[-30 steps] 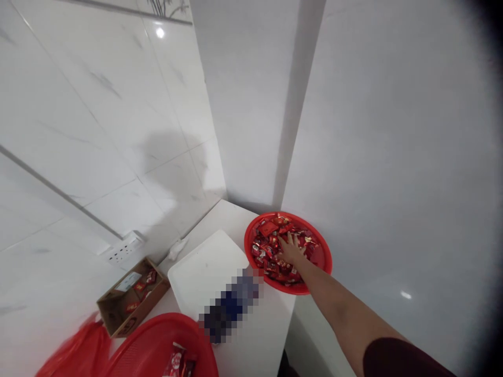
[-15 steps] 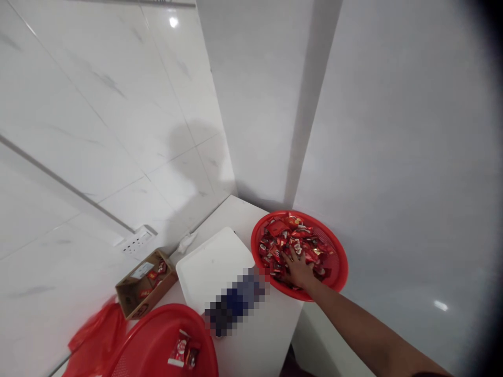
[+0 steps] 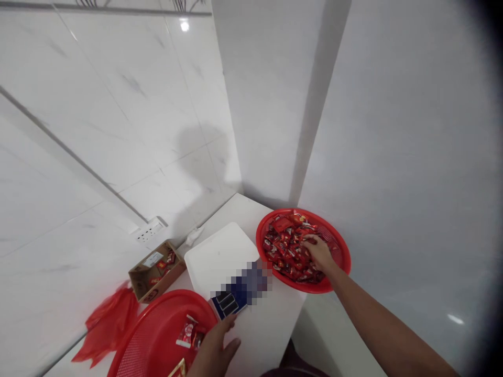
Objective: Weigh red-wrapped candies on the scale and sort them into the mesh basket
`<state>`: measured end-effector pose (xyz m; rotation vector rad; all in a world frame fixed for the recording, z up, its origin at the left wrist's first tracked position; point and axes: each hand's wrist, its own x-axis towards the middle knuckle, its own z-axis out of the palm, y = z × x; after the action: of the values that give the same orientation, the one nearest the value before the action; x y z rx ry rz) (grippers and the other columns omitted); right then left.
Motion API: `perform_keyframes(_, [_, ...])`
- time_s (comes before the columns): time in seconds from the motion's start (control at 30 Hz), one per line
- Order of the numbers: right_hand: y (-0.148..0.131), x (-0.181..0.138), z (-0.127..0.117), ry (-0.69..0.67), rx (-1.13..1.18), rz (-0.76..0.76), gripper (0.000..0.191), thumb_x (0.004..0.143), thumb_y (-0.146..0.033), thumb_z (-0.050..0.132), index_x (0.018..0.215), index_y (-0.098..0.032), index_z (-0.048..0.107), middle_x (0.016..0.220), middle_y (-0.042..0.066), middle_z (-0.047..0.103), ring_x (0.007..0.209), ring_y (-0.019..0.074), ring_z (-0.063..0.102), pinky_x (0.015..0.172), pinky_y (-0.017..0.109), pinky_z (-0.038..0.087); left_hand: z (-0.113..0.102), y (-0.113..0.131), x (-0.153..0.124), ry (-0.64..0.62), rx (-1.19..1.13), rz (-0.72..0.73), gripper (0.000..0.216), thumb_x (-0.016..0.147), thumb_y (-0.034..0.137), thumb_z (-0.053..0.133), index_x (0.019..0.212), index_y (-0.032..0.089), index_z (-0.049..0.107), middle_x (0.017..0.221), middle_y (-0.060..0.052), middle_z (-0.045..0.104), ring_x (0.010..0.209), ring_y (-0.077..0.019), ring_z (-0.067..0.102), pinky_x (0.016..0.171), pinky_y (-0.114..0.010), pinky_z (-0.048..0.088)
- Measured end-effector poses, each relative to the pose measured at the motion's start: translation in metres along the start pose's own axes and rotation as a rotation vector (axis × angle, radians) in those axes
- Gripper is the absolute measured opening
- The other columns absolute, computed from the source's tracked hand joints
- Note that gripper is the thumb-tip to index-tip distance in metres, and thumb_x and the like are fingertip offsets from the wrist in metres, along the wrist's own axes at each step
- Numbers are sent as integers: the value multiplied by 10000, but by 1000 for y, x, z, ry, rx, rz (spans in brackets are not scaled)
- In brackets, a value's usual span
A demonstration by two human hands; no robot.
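My right hand reaches into a round red basket at the far right of the white counter. The basket is heaped with several small red wrapped candies, and my fingers curl down into the pile. What they hold is hidden. My left hand shows at the bottom edge, fingers apart, resting by the rim of a second red basket. That near basket holds a couple of red wrapped candies. A white scale with a dark front panel stands between the two baskets.
A small cardboard box with red packets sits by the tiled wall, under a wall socket. A red plastic bag lies at the left. A grey pillar rises behind the far basket. The counter edge drops off at the right.
My right hand shifted rightward within the far basket and its fingers curled. My left hand came into view at the bottom beside the near basket. The view moved a little.
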<state>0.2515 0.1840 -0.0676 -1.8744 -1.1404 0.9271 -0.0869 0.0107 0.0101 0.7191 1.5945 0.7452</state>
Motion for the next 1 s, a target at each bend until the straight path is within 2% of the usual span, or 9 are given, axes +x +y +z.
perform_keyframes(0.13, [-36, -33, -3, -180, 378, 31, 320, 680, -325, 520, 987, -234, 501, 811, 18, 633, 717, 178, 615, 639, 304, 508, 35, 18, 13, -258, -67, 133, 573, 604, 346, 720, 1129, 186, 556, 1138, -136, 586, 1097, -259, 502, 943, -369, 367])
perform_keyframes(0.27, [-72, -89, 14, -612, 724, 192, 314, 635, -277, 591, 939, -255, 513, 812, -5, 628, 697, 157, 612, 659, 300, 501, 60, 44, 21, -293, -416, 95, 658, 719, 487, 570, 1298, 312, 312, 1386, -83, 352, 1226, -230, 374, 931, -419, 370])
perform_keyframes(0.33, [-86, -117, 27, -803, 738, 235, 299, 628, -260, 594, 918, -242, 523, 832, 2, 635, 728, 157, 617, 689, 297, 493, 62, 49, 22, -396, -551, 47, 606, 736, 539, 510, 1279, 345, 323, 1360, -68, 390, 1146, -246, 459, 861, -456, 418])
perform_keyframes(0.43, [-101, -146, 45, -965, 689, 281, 363, 641, -256, 610, 992, -236, 518, 940, 21, 640, 788, 154, 620, 719, 296, 488, 54, 42, 21, -549, -587, -46, 529, 714, 487, 574, 1171, 239, 473, 1127, -104, 588, 884, -228, 603, 754, -427, 472])
perform_keyframes(0.5, [-106, -156, 54, -968, 624, 284, 456, 665, -286, 624, 1095, -254, 480, 1033, 38, 623, 831, 155, 617, 711, 296, 490, 48, 33, 19, -487, -582, -78, 481, 673, 388, 657, 1092, 197, 520, 959, -86, 650, 770, -202, 623, 711, -388, 484])
perform_keyframes(0.6, [-107, -160, 64, -913, 504, 202, 497, 670, -340, 654, 1123, -245, 474, 1089, 66, 604, 881, 170, 606, 687, 294, 495, 39, 21, 18, -273, -648, -49, 464, 629, 322, 707, 1036, 193, 525, 880, -56, 663, 721, -190, 629, 680, -365, 486])
perform_keyframes(0.77, [-85, -152, 86, -910, 506, 157, 362, 660, -365, 678, 941, -170, 560, 871, 58, 654, 755, 159, 623, 650, 294, 509, 20, 7, 13, -96, -750, -8, 376, 628, 285, 714, 945, 172, 545, 827, -43, 665, 681, -158, 619, 640, -314, 485])
perform_keyframes(0.9, [-72, -130, 116, -780, 577, 244, 248, 683, -335, 655, 842, -173, 554, 753, 33, 643, 666, 143, 629, 675, 308, 522, 3, -12, 9, 81, -858, -61, 271, 606, 204, 729, 825, 156, 577, 737, -8, 650, 615, -109, 596, 583, -236, 465])
perform_keyframes(1.0, [-84, -112, 136, -721, 586, 223, 304, 744, -332, 578, 1009, -199, 515, 958, 75, 641, 840, 169, 635, 763, 324, 509, -5, -22, 4, 82, -892, -50, 249, 592, 164, 732, 800, 147, 596, 733, -10, 655, 625, -99, 596, 596, -215, 460])
